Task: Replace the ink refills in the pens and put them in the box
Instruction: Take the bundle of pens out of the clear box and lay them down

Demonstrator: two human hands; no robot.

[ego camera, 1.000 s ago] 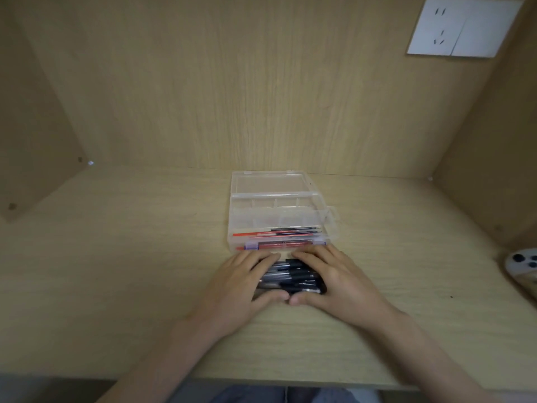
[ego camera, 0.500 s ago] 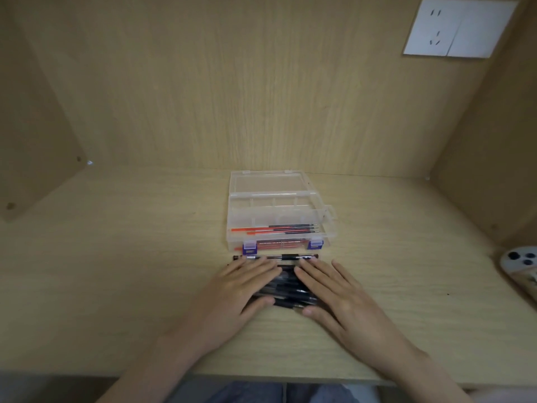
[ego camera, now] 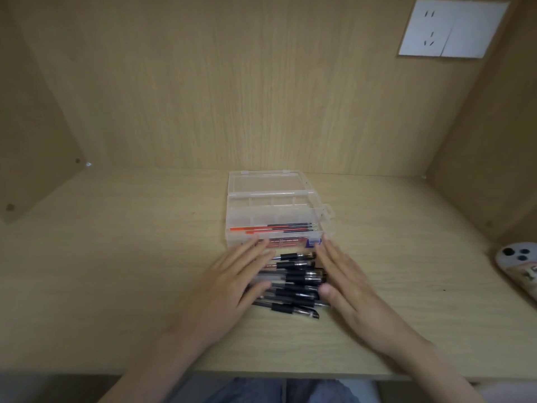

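Pens lie in a loose pile on the bench, long axes running 9 to 3 o'clock. Left hand, fingers straight and flat, rests on the 9 o'clock ends. Right hand, fingers straight, touches the 3 o'clock ends. Neither hand grips anything, and both are equally near. Barrels are clear with black grips and tips. Box, lid open, sits just beside the pile at 12 o'clock and holds refills.

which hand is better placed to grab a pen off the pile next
Probably the left. The left hand lies across the barrels of the pens, fingers straight, so it only needs to curl round one. The right hand sits beside the pile, its thumb at the pen ends.
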